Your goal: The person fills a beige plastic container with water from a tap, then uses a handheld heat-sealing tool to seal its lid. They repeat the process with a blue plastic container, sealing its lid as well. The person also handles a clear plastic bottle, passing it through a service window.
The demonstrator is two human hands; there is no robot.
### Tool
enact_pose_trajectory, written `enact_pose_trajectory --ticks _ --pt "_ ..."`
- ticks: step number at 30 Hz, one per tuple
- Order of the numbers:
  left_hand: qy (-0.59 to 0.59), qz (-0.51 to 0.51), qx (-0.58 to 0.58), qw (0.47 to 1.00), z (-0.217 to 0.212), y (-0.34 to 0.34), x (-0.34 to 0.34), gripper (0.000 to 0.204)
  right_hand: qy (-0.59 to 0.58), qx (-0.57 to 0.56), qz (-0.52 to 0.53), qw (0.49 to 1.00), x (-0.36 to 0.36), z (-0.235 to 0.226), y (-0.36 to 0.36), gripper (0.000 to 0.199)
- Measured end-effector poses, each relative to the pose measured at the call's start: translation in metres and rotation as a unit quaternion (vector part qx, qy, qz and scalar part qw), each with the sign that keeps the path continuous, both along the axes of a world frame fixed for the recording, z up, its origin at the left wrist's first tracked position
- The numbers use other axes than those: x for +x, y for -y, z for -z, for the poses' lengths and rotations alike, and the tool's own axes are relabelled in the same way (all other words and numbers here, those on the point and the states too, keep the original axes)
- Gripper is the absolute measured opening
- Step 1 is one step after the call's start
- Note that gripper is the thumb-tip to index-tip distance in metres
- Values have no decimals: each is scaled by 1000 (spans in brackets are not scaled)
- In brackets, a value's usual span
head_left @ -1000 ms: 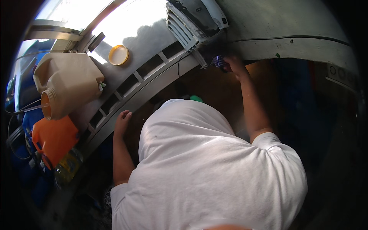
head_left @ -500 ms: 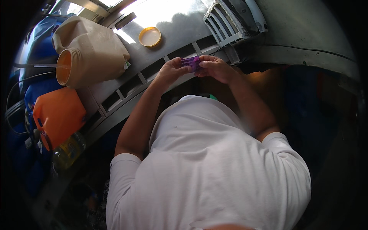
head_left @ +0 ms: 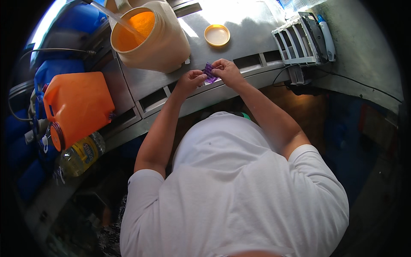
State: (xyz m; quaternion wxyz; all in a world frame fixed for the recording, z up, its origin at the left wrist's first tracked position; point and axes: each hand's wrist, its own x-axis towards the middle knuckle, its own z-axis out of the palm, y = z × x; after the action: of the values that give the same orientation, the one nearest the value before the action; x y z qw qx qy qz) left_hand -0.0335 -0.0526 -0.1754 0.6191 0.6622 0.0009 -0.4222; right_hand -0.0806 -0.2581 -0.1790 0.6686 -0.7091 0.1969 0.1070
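Observation:
A small purple sachet [head_left: 209, 73] is pinched between both my hands above the front edge of the metal counter. My left hand [head_left: 191, 81] grips its left side with thumb and forefinger. On the other side, my right hand [head_left: 227, 72] has its fingers closed on the sachet's right part. Just beyond my left hand stands a large beige jug [head_left: 172, 49] with an uncapped wide mouth, orange inside. A clear tube [head_left: 112, 16] runs into that mouth. Behind the sachet a round yellow-rimmed lid [head_left: 217, 35] lies flat on the counter.
An orange canister [head_left: 81, 103] stands at the left, with a clear bottle of yellowish liquid [head_left: 83, 156] below it. Blue containers [head_left: 60, 70] crowd behind. A grey slatted appliance [head_left: 297, 40] with a trailing black cable [head_left: 364, 85] sits at the right. The metal counter [head_left: 244, 45] has slots along its front.
My hands have shifted the sachet's position, and it now tilts upright with my right hand higher. The view has swung left, bringing the jug's mouth and tube further in.

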Motion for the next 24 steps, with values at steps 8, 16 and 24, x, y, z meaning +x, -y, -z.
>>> enact_pose_trajectory --ticks 8,16,24 --pt "-11 5 88 996 48 -31 13 22 -28 -46 -35 998 12 28 -19 24" --pt "-26 88 156 984 74 -34 33 14 -11 -18 -110 994 29 29 -14 26" --pt "-78 57 124 988 90 -35 38 23 -45 -77 1 996 52 39 -29 28"
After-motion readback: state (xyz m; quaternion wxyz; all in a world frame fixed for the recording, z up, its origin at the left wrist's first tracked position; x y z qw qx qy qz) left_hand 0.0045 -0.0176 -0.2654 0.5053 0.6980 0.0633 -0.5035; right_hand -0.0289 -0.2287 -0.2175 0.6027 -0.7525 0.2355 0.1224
